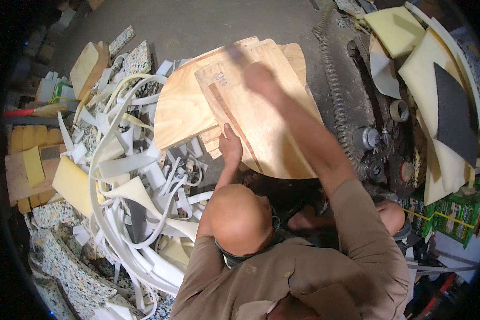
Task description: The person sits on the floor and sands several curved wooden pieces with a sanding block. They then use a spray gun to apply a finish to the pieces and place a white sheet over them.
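"Boards [178, 114] first: where do they lie against each grip?"

"Stacked in front of us, with the upper board [261, 122] on top. Our left grip [231, 148] touches its left edge toward the near end, thumb up along the wood beside a brown streak [226, 106]."

"Are we clenching it there?"

"We cannot tell; the fingers do not show clearly enough."

"And our right grip [261, 80]?"

"Over the far part of the upper board, closed around a dark tool [236, 54] too blurred for us to name. We cannot tell whether the tool touches the board."

"What else do we see around the boards?"

"White foam strips [125, 167] heaped on the left. A coiled hose [333, 80] runs along the grey floor [208, 24] to the right, and farther right we see pale yellow foam sheets [394, 32] and a dark grey piece [454, 114]."
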